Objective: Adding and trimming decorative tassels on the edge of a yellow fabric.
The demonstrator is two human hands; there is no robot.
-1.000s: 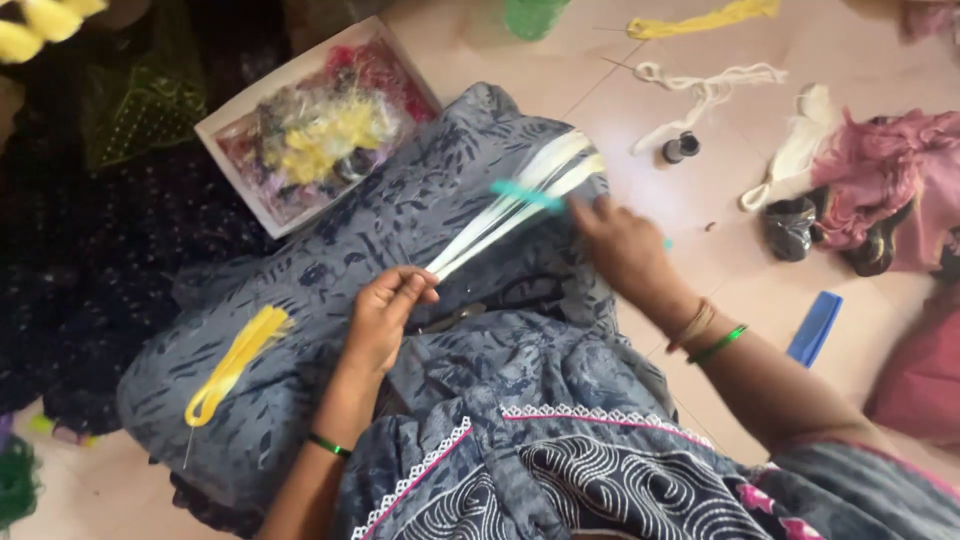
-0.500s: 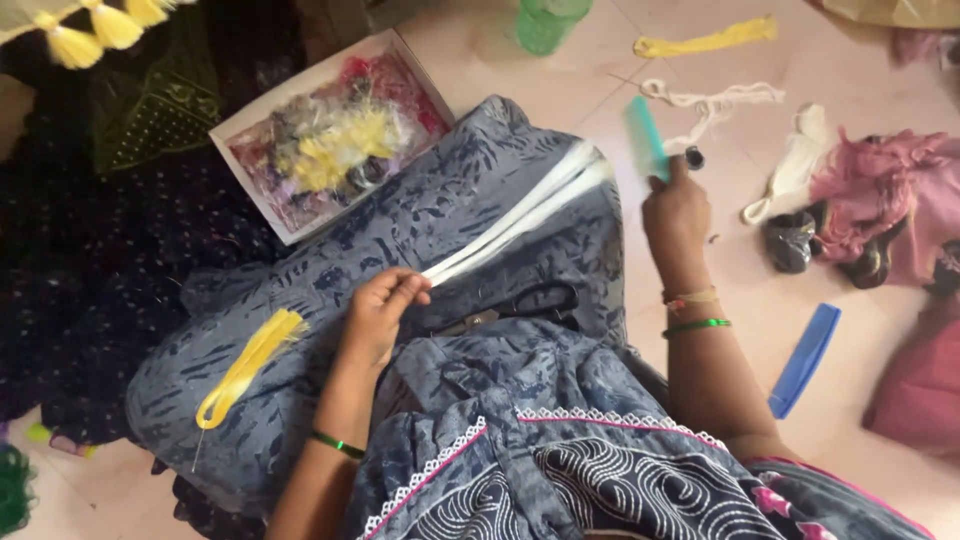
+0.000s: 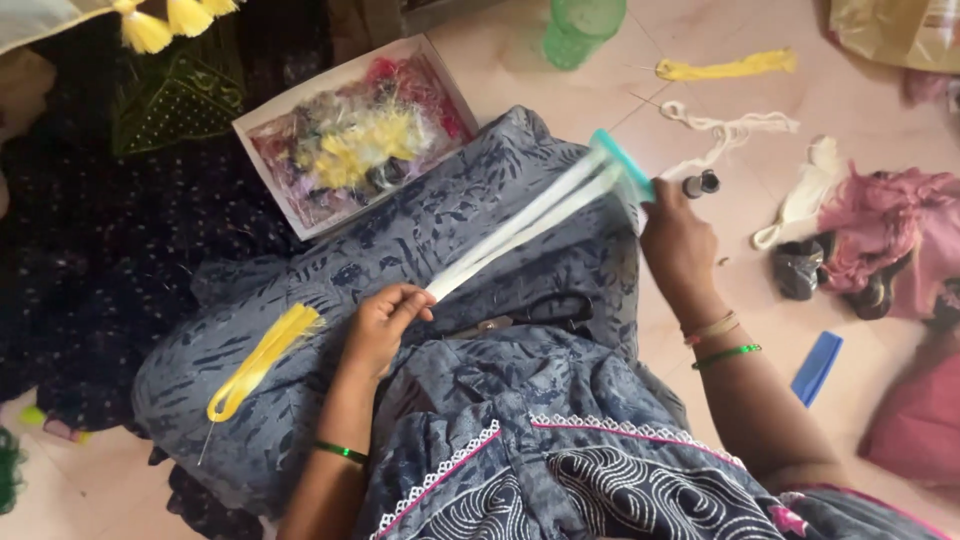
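1. Pale floor tiles (image 3: pixel 520 60) lay under a blue patterned cloth (image 3: pixel 420 240) spread over the person's lap.
2. The left hand (image 3: pixel 385 325) pinched one end of a white thread bundle (image 3: pixel 520 228), fingers closed.
3. The right hand (image 3: pixel 678 240) gripped a teal comb (image 3: pixel 622 165) at the bundle's far end.
4. Black scissors (image 3: pixel 535 312) lay on the cloth between both hands.
5. A box of coloured threads (image 3: pixel 355 135) sat nearby.

A white box (image 3: pixel 262 130) of mixed coloured thread lies on the floor (image 3: pixel 520 70). Near it are a green cup (image 3: pixel 582 28), black scissors (image 3: pixel 540 311), a blue comb (image 3: pixel 817 367) and a yellow thread bundle (image 3: pixel 262 358).
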